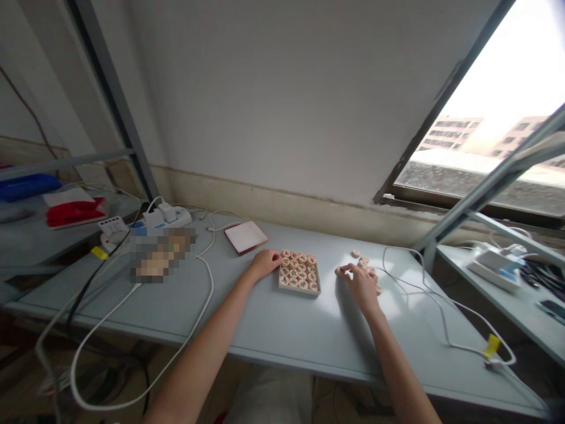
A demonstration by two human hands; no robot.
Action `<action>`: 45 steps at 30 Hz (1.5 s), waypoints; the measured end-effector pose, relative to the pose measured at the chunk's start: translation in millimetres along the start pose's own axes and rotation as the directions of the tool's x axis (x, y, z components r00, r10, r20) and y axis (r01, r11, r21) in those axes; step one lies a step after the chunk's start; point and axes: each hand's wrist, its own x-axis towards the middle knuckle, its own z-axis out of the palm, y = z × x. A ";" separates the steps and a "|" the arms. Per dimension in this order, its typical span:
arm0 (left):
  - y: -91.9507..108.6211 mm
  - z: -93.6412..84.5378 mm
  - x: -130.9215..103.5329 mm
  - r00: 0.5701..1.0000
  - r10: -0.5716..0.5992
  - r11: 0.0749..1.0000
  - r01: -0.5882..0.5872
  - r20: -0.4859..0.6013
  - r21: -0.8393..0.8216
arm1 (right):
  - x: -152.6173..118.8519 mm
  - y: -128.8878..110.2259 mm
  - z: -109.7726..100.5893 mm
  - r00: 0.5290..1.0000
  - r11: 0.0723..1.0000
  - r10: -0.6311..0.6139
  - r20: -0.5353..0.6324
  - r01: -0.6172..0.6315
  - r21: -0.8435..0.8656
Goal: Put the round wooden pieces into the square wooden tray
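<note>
A shallow square box stands on the table, filled with rows of round xiangqi pieces that bear red and black characters. My left hand is closed at the box's left wall, with thumb and fingertips against its upper left corner. To the right of the box, my right hand pinches one xiangqi piece between thumb and fingers, at or just above the tabletop. More loose xiangqi pieces lie beyond and under this hand, partly hidden by it.
The box lid lies behind my left hand. A white cable loops across the table's left side, and a thin cable runs over the right. Power strips stand at the back left. A blurred-out object lies nearby.
</note>
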 end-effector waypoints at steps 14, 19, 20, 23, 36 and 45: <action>-3.2 4.9 1.9 0.998 0.022 0.998 -0.019 -0.053 0.058 | 0.3 -72.9 1.1 0.935 0.857 -0.348 -0.074 0.349 0.379; -2.6 4.7 3.0 0.999 0.013 0.998 -0.011 -0.037 0.068 | -7.1 -77.0 0.7 0.930 0.897 -0.363 -0.059 0.366 0.249; -2.5 4.7 3.3 0.999 0.014 0.998 -0.012 -0.033 0.069 | -7.8 -77.1 0.6 0.934 0.907 -0.353 -0.059 0.357 0.225; -2.7 4.8 3.9 1.000 0.009 0.997 -0.007 -0.029 0.077 | -8.7 -77.8 0.5 0.946 0.930 -0.323 -0.043 0.325 0.171; -4.7 5.4 4.0 0.999 0.021 0.998 -0.019 -0.026 0.061 | -3.2 -61.7 -2.5 0.968 0.959 -0.225 -0.110 0.240 0.151; -5.2 5.1 4.2 0.999 0.024 0.998 -0.023 -0.023 0.059 | 5.5 33.4 4.5 0.972 0.947 0.223 -0.068 -0.233 -0.222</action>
